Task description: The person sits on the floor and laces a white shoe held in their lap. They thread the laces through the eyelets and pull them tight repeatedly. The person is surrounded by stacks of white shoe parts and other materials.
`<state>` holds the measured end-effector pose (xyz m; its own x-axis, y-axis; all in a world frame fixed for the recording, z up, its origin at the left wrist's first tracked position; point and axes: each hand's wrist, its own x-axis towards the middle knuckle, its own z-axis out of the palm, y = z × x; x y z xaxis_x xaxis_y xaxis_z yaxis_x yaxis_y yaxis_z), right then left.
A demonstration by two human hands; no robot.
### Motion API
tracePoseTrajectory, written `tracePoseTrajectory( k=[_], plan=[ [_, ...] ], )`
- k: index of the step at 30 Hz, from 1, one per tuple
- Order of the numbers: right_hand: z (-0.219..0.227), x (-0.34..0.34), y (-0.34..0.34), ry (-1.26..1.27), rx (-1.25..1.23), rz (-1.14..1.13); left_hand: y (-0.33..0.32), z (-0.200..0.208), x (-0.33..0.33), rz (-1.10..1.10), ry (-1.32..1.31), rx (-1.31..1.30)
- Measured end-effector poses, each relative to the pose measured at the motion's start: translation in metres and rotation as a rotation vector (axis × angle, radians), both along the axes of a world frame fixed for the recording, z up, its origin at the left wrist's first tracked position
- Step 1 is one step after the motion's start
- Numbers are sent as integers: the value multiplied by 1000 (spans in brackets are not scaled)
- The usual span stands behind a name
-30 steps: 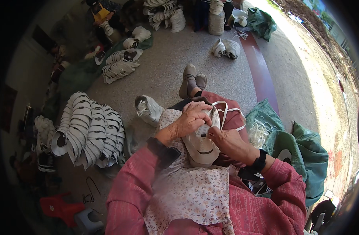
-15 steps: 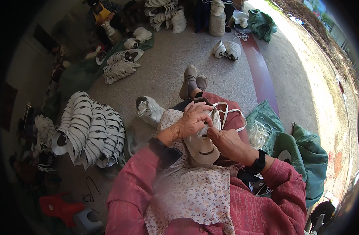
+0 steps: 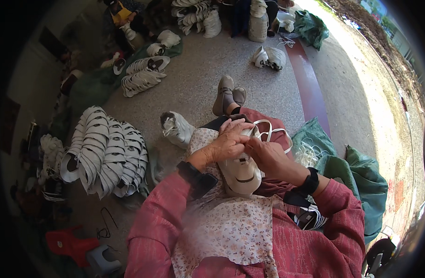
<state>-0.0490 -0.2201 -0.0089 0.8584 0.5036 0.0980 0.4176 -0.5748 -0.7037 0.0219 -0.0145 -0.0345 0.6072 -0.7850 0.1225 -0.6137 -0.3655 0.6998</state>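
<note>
A cream shoe upper (image 3: 242, 178) lies on my lap, its rounded toe end toward me. My left hand (image 3: 228, 141) is closed on its far part, fingers bent over the edge by the eyelets. My right hand (image 3: 273, 158) is in a pinch at the lacing, its fingertips close against the left hand's. A white shoelace (image 3: 271, 129) loops out beyond the right fingers over my red trouser leg. The exact spot where the fingertips meet the lace is hidden by the hands.
Stacked white shoe uppers (image 3: 108, 153) stand on the left. A laced white upper (image 3: 176, 129) sits beside my left knee. On the right are loose white laces (image 3: 309, 154) on a green sack (image 3: 367, 178). A red stool (image 3: 71, 245) is at lower left; other people work at the back.
My right hand has shifted slightly up and left, with its fingertips turned down closer to the left hand. More of the upper's toe shows now.
</note>
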Motion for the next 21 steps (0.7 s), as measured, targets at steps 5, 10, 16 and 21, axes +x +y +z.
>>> tracePoseTrajectory(
  k=[5,10,16,21],
  plan=[
    [4,-1,-12,-126,-32,-195,1,14,-1,-14,103,25],
    [-10,-19,-30,-81,-26,-88,-2,17,-9,57,20,28],
    [-11,-26,-28,-49,-26,-121,-7,13,-15,126,-21,-35],
    [-7,-26,-25,-147,-20,20,-5,5,-12,151,10,-96]
  ],
)
